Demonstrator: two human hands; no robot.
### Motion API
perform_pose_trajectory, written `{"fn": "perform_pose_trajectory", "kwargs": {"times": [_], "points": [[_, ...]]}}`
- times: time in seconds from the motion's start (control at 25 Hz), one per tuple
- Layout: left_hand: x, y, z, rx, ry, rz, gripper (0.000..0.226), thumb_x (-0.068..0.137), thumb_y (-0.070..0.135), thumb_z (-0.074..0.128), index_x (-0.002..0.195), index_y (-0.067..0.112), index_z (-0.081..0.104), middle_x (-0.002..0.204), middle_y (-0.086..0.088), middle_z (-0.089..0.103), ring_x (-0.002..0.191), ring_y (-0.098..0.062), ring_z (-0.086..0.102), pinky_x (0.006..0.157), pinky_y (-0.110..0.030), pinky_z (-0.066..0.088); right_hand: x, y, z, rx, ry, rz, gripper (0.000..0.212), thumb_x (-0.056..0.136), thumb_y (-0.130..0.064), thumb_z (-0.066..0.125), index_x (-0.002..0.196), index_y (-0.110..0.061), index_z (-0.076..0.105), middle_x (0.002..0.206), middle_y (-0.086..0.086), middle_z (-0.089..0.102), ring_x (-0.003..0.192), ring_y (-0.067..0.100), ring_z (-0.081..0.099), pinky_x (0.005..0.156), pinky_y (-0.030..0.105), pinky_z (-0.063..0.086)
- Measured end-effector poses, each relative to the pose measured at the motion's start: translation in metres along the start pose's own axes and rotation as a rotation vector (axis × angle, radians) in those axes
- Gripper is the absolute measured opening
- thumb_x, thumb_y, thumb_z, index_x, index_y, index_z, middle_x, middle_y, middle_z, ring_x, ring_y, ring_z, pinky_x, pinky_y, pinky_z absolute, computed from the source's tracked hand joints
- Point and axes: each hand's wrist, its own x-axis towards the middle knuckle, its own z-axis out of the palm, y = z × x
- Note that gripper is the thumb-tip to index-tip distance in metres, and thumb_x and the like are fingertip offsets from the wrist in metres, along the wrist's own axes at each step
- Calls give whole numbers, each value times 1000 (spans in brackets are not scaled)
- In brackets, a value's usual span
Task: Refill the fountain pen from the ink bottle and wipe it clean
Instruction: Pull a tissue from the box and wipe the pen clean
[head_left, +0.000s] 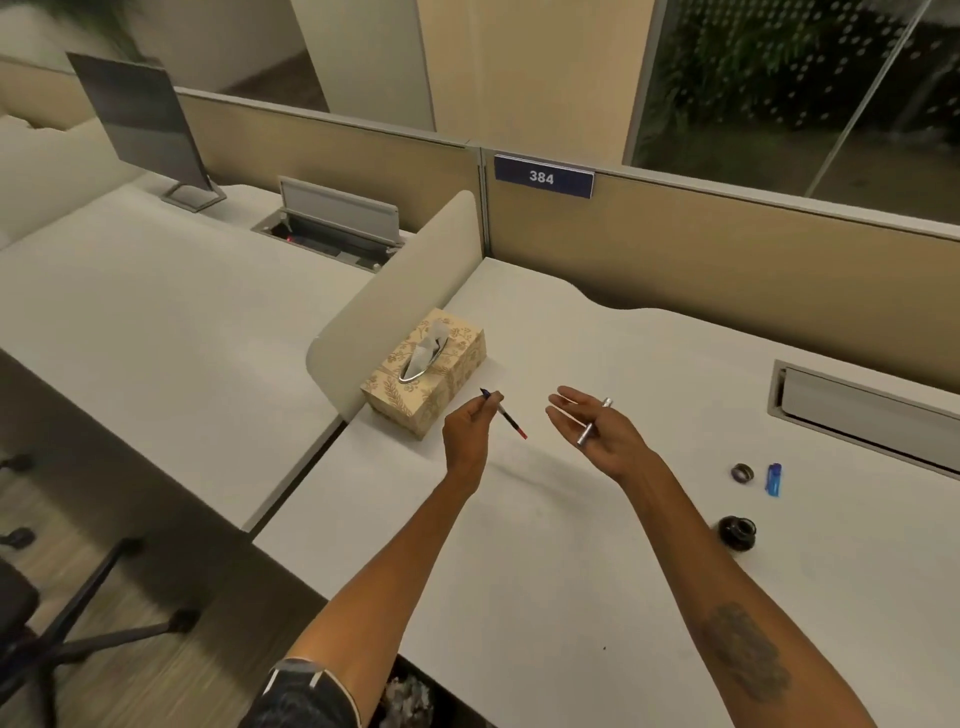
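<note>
Two hands holding pen parts apart.
Left hand (467, 431) fingers are pinching the thin red-ended pen (503, 413); right hand (597, 431), loosely open, is cradling the silver barrel (594, 423). Sign (543, 176) is reading "384".

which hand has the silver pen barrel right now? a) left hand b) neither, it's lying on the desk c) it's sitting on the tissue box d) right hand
d: the silver barrel lies across the right hand, while the left hand pinches the thin inner pen section.

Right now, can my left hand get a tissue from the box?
Probably yes: the left hand is beside the tissue box, nothing between, but its fingers hold the pen part, so pinching a tissue would be awkward.
</note>
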Motion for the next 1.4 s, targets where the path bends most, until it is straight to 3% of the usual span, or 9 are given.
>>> {"fn": "perform_pose_trajectory", "kwargs": {"times": [0.28,0.52,0.56,0.72,0.8,0.92,1.0,1.16,1.4], "points": [[35,8,-62,3,147,34,26,92,28,67,115,18,72,94,23,69,93,4,62,74,-5,45,64,34,65,-498,-42,-177,35,92,2,59,126,-5,61,90,10,62,87,25,63,73,31,61],[66,14,-91,-31,211,25,9,92,25,67,92,33,72,101,18,69,103,-6,61,77,-8,47,101,52,113,-1027,-56,-513,37,94,-21,61,131,-19,60,136,6,55,92,23,72,69,32,63],[72,11,-93,-24,215,26,9,92,26,67,98,29,73,107,14,70,108,-8,62,80,-8,47,110,52,119,-1121,-89,-576,39,95,-25,59,134,-22,58,145,9,49,104,21,68,77,35,61],[81,8,-96,50,230,0,23,92,26,66,113,16,71,118,7,67,113,-11,61,77,-5,46,143,52,153,-1712,-326,-816,72,88,16,55,145,-28,44,164,6,5,147,22,17,110,30,35],[83,6,-98,69,217,-5,25,94,26,64,117,16,69,121,7,65,112,-11,60,77,-7,47,156,54,172,-1900,-420,-798,74,87,18,55,143,-28,46,164,4,-3,150,33,-8,114,36,29],[87,3,-102,103,224,-6,26,95,27,62,118,16,68,119,5,68,108,-13,63,81,-13,49,180,61,184,-2104,-554,-692,62,88,12,58,133,-31,58,164,0,-3,147,35,-21,112,51,33],[90,0,-104,125,233,-6,26,95,27,61,118,17,69,117,1,70,107,-14,64,85,-20,53,194,64,183,-2206,-592,-606,48,92,0,59,126,-33,63,163,4,13,148,40,-10,110,62,30],[93,-9,-104,151,233,23,20,94,22,62,110,15,71,107,1,72,101,-15,67,86,-28,56,194,69,179,-2143,-603,-843,24,88,-16,68,109,-25,75,115,3,70,108,27,57,81,24,40],[96,-16,-105,153,236,31,21,94,25,63,113,17,70,110,2,72,103,-12,66,90,-38,57,172,67,189,-2156,-352,-711,16,88,-7,57,81,-14,70,91,14,70,84,32,64,64,28,32]]}}
